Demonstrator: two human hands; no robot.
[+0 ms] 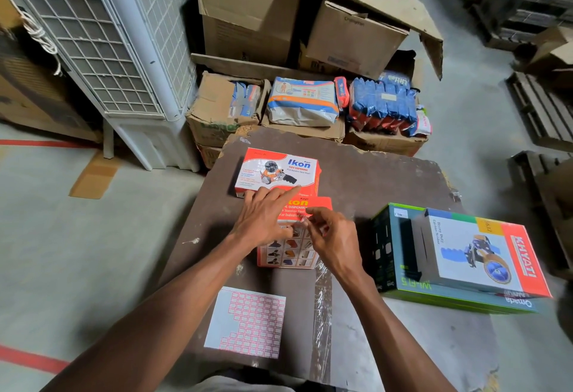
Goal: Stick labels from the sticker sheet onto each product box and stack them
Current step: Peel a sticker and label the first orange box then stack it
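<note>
while left hand [263,221] presses box [291,236], right hand [333,241] pinches.

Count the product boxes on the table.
4: far Ikon box, near Ikon box under both hands, Khyati box atop the green box at right.

A single head-worn wide-angle view looks forward and steeply down, close over the worktop [387,180], its near edge at 6 o'clock. Stacked cartons [356,38] fill 12 o'clock; floor [46,252] curves away at 3 and 9.
</note>
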